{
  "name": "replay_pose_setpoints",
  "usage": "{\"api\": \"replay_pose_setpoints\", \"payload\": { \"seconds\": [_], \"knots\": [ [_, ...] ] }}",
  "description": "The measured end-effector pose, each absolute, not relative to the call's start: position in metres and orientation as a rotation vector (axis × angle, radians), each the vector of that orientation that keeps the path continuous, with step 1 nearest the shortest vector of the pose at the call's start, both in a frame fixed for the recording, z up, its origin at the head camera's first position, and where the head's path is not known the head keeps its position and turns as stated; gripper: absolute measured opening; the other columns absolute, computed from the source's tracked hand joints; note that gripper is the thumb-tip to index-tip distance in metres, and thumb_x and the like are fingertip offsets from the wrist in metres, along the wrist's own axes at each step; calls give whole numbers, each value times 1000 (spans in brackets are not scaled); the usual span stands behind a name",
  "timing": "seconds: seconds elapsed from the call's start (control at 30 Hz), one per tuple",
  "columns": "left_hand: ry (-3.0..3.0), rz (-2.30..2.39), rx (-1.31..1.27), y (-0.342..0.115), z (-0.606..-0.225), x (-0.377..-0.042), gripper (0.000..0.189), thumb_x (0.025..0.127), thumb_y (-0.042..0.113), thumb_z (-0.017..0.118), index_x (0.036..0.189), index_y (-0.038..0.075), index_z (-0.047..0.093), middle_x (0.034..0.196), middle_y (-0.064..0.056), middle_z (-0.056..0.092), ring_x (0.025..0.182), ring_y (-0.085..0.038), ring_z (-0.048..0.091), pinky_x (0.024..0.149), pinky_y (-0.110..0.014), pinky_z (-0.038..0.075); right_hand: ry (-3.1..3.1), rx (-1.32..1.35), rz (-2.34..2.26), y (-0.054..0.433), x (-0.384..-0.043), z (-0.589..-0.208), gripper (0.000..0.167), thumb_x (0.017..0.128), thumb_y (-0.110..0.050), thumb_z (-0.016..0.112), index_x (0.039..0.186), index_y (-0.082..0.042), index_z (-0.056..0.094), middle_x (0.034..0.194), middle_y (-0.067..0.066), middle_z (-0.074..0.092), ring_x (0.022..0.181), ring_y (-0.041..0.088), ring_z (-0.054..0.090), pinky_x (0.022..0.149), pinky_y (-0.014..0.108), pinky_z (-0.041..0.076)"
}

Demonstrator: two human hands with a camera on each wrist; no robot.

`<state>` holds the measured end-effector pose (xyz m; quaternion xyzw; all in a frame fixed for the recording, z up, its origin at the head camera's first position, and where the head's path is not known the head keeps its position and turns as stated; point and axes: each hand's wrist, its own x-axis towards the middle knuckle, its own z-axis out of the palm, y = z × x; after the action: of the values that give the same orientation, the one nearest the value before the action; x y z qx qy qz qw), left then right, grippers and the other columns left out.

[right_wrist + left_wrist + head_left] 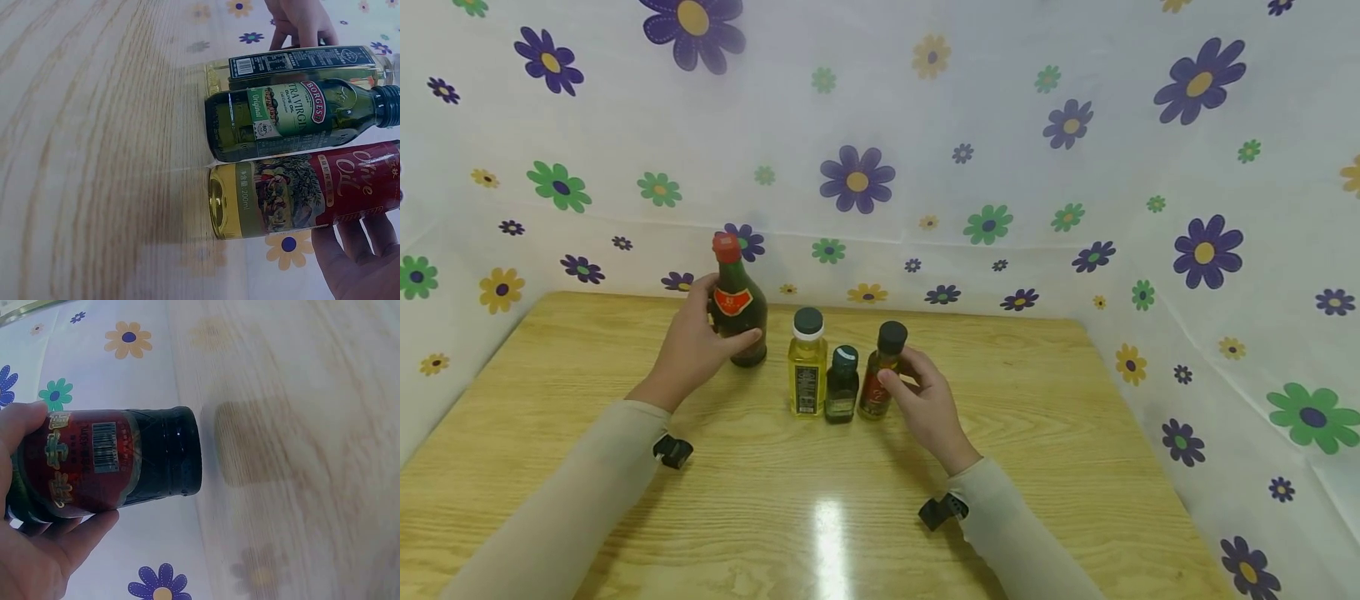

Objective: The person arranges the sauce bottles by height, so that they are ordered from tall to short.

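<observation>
My left hand grips a dark sauce bottle with a red cap, thumb across its front. In the left wrist view a small gap shows between the base of this sauce bottle and the table. With thumb and fingers on opposite sides, my right hand holds a red-labelled olive oil bottle with a black cap, upright at the right of a row. Beside it stand a small dark green olive oil bottle and a taller clear bottle of yellow oil with a dark green cap.
The wooden table carries all the bottles. A white cloth printed with flowers hangs behind it and along the sides. Dark wrist cameras sit on both wrists, over light sleeves.
</observation>
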<state>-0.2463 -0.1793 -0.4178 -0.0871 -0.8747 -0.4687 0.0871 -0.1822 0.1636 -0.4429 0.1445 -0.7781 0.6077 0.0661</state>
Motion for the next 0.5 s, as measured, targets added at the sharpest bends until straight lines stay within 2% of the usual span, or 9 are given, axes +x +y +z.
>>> {"api": "replay_pose_setpoints", "payload": {
  "seconds": [0.5],
  "knots": [
    [-2630,-1417,-224,-179,-424,-248,99,88,29,85,161,10,22,154,-22,44,141,-44,44,111,-66,40,-2373,432,1811,164,-180,-440,41,102,-17,67,143,-12,61,137,12,59,126,31,61,105,50,53]
  ]
}}
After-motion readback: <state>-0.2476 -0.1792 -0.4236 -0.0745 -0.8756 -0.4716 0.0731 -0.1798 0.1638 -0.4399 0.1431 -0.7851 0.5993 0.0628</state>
